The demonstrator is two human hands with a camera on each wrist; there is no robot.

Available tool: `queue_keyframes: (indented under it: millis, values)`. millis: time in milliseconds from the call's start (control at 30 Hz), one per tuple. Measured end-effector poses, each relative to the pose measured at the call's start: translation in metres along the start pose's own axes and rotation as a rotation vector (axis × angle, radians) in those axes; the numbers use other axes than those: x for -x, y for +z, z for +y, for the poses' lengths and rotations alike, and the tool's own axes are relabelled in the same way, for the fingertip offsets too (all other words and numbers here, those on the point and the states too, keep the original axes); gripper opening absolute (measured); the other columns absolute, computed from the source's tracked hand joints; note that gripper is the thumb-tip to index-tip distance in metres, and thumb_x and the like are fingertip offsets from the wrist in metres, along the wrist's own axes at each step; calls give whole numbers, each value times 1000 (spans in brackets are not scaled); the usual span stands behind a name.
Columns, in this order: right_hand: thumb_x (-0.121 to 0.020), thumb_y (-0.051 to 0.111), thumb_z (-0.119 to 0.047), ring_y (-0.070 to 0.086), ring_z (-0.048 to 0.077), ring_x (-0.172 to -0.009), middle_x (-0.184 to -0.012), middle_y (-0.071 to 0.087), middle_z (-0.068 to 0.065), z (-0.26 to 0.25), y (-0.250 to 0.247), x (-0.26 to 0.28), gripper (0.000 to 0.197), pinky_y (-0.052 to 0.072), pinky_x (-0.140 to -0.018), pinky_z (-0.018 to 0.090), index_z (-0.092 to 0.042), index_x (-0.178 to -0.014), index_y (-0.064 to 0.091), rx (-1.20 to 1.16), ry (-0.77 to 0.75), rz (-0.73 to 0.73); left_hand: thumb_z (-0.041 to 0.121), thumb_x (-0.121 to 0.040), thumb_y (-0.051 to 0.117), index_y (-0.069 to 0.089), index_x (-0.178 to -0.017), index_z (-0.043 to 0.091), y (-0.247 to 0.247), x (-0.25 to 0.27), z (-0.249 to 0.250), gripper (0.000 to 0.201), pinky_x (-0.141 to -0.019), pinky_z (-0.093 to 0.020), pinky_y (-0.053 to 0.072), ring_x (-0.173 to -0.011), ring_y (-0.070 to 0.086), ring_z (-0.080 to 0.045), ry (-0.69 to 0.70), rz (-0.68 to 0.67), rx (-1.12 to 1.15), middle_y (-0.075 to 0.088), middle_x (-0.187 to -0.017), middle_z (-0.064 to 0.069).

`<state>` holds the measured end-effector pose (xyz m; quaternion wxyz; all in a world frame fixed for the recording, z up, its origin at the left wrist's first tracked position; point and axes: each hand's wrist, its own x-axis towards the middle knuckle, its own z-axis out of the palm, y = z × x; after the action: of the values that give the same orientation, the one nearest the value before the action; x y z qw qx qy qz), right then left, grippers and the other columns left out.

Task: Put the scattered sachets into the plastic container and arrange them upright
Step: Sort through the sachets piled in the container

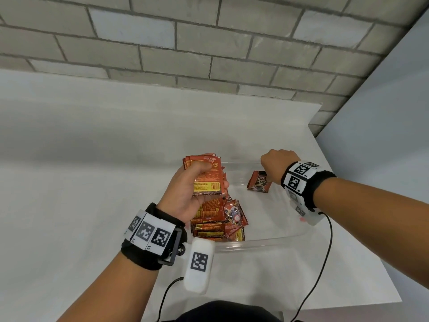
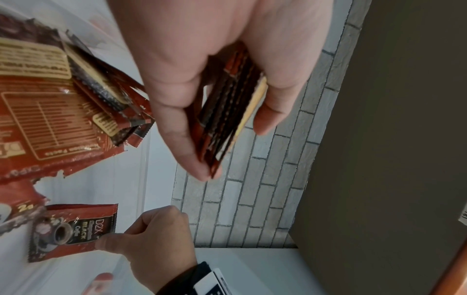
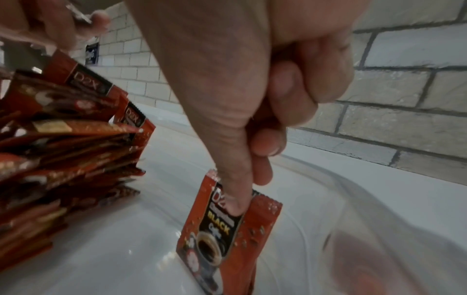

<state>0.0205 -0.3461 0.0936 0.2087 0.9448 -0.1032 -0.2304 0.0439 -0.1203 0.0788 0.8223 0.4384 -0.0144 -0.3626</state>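
Observation:
A clear plastic container (image 1: 274, 239) sits on the white table. My left hand (image 1: 192, 189) grips a stack of red coffee sachets (image 1: 206, 177) above the container's left side; the stack's edges (image 2: 227, 119) show between thumb and fingers. My right hand (image 1: 276, 163) pinches one red sachet (image 1: 258, 182) by its top edge and holds it upright inside the container at the far right; thumb and forefinger clamp that single sachet (image 3: 227, 229) as its lower edge meets the container floor. A loose pile of sachets (image 1: 218, 219) lies in the container's left part.
A grey brick wall (image 1: 185, 43) runs behind the white table (image 1: 81, 159). A pale panel (image 1: 383, 112) stands at the right. Cables (image 1: 325, 252) hang from both wrist units. The container's right half holds only the single sachet.

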Motion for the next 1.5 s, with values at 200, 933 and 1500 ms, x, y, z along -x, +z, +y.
queue_keyframes:
  millis: [200,933,1500]
  values:
    - [-90,54,-49,55,14,-73,-80,59,-2,6,-15,26,35,41,-63,27,-15,-87,61,-668,-72,198,7,-79,61,58,-116,7,5,2,1,36,-69,-43,58,-82,71,-32,-24,-52,-55,71,-97,-17]
    - [-73,77,-3,53,7,-69,-84,55,-9,-8,7,93,21,41,-63,13,-20,-74,65,-1245,-336,712,21,-77,67,61,-118,9,29,-1,-16,43,-68,-41,60,-83,71,-28,-55,-83,-59,72,-96,-14]
    - [-84,70,-22,66,15,-72,-80,72,-3,-18,1,92,26,53,-73,33,-26,-105,56,-1370,-194,378,7,-68,67,60,-120,17,29,-1,-17,53,-75,-41,58,-96,68,-30,20,-65,-75,69,-112,-14]
